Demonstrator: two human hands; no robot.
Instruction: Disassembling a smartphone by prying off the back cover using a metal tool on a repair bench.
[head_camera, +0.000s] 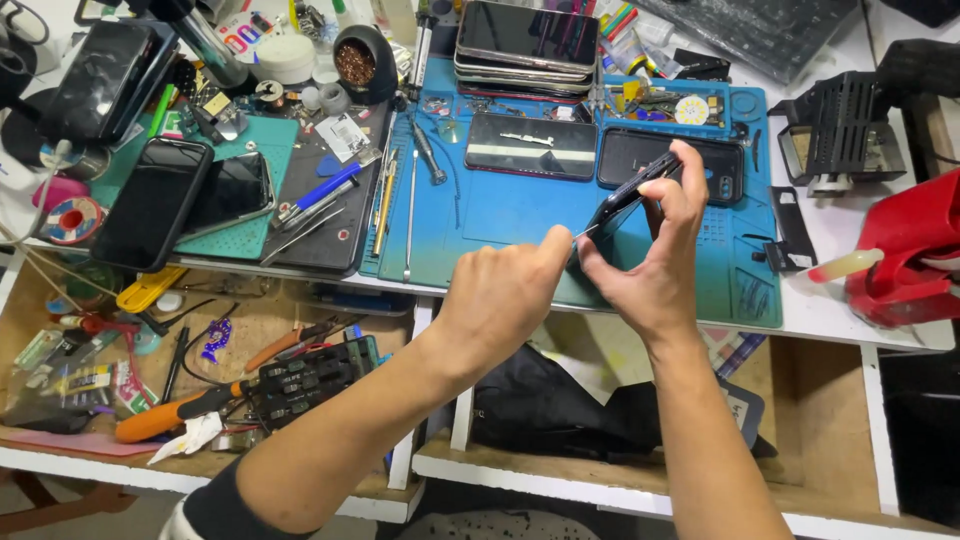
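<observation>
R hand (655, 255) grips tilted phone (628, 195); L hand (505, 295) pinches its lower corner.

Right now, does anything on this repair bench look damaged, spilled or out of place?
Nothing looks spilled or broken. The right hand holds a dark phone tilted on edge above the blue mat, the left hand working at its lower corner. The open drawer below is a jumble of tools.

both hands (505, 295) (650, 255) gripping tilted dark phone (632, 190), above blue mat (520, 215)
</observation>
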